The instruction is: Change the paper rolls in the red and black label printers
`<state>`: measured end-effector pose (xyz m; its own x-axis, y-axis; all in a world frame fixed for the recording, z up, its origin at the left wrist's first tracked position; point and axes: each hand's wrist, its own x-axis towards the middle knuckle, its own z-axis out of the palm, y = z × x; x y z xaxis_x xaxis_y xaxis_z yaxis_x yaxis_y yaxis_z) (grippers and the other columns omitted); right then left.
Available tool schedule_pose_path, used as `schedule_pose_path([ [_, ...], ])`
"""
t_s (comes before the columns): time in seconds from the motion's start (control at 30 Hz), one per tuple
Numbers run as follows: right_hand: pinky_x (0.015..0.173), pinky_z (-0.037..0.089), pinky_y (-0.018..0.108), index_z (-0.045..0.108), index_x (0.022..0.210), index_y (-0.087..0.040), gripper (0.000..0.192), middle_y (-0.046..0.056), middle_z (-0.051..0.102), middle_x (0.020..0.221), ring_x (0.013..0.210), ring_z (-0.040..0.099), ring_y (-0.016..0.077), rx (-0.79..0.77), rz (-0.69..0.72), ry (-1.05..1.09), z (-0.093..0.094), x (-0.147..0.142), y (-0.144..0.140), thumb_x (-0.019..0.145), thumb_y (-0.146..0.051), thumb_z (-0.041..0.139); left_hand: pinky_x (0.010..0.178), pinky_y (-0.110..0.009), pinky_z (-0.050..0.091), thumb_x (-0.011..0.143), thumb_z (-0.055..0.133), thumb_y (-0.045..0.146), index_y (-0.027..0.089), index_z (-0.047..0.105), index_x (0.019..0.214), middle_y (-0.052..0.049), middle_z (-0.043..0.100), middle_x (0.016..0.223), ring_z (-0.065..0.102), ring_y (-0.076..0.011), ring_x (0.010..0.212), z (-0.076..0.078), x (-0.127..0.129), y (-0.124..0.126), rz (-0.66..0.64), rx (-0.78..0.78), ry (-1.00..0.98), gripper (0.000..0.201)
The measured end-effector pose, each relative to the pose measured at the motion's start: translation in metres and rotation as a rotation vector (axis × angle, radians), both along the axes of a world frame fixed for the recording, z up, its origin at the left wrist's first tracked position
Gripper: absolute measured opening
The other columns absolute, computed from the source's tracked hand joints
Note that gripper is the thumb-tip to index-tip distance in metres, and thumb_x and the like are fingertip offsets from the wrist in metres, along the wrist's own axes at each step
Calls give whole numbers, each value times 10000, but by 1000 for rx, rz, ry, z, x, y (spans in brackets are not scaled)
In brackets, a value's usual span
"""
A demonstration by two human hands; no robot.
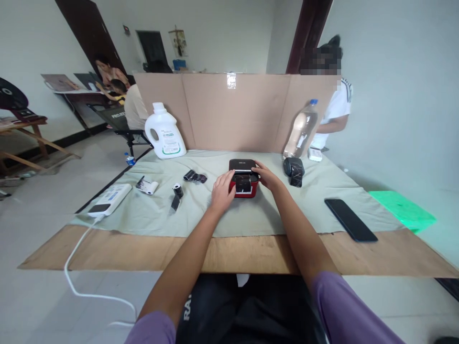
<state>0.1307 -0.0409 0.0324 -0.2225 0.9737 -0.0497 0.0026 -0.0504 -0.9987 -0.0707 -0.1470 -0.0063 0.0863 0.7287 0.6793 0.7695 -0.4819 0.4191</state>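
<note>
A small red and black label printer (pixel 244 189) sits on the cloth in front of me, its black lid (pixel 242 165) tilted up at the back. Inside it a dark label roll (pixel 243 182) shows. My left hand (pixel 224 189) grips the printer's left side, fingers along its edge. On the right side, my right hand (pixel 266 175) holds it near the lid, fingertips at the lid's corner. To the left lie a strip of dark labels (pixel 195 177) and a partly unrolled label roll (pixel 177 192). Another black label roll (pixel 294 171) lies to the right.
A white detergent jug (pixel 165 134) and a clear bottle (pixel 301 129) stand before the cardboard screen (pixel 233 112). A power strip (pixel 110 199) with its cord lies left, beside a crumpled label piece (pixel 147 185). A black phone (pixel 350 220) lies right. Other people are beyond the table.
</note>
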Motion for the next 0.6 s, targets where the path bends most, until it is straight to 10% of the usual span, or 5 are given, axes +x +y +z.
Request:
schedule_pose_path([
  [0.6, 758, 544, 305, 539, 1318, -344, 503, -5, 711, 1123, 850, 662, 162, -33, 49, 17, -6, -3, -23, 826, -415, 616, 1120, -465, 399, 920, 507, 220, 168, 432, 1484, -133, 510, 1498, 479, -284, 1354, -8, -1, 3, 5, 20, 21, 570],
])
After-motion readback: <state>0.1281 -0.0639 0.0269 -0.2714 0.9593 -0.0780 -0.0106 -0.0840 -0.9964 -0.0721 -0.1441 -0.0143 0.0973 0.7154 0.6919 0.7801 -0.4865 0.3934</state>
